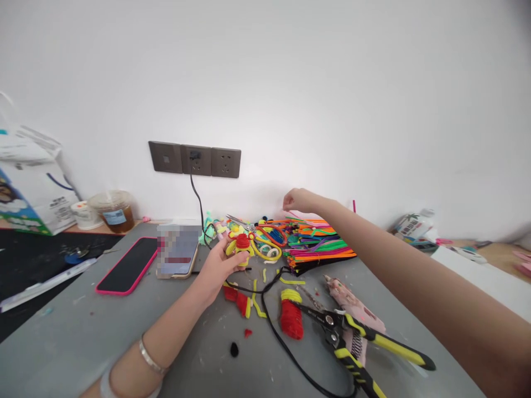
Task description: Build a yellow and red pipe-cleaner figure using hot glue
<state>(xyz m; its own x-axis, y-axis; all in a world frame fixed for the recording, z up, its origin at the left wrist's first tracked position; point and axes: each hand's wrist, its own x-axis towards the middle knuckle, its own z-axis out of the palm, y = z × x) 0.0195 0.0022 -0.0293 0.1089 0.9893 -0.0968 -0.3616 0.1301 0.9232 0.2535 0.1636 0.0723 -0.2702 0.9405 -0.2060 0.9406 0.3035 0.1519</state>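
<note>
My left hand (219, 265) is closed around a small yellow and red pipe-cleaner figure (240, 245), held just above the grey table (83, 331). My right hand (299, 200) reaches far over a stack of bright pipe cleaners (321, 243) by the wall, its fingers pinched on a pink strand. A red coil with a yellow end (291, 316) and cut yellow and red bits (244, 301) lie in front of my left hand.
Yellow-handled pliers (357, 342) rest on a pink glue gun (352, 307) at the front right, and a black cable (274, 326) crosses the table. A pink-cased phone (126, 265), a second phone (178, 251), a drink cup (114, 210) and a box (29, 188) are at the left.
</note>
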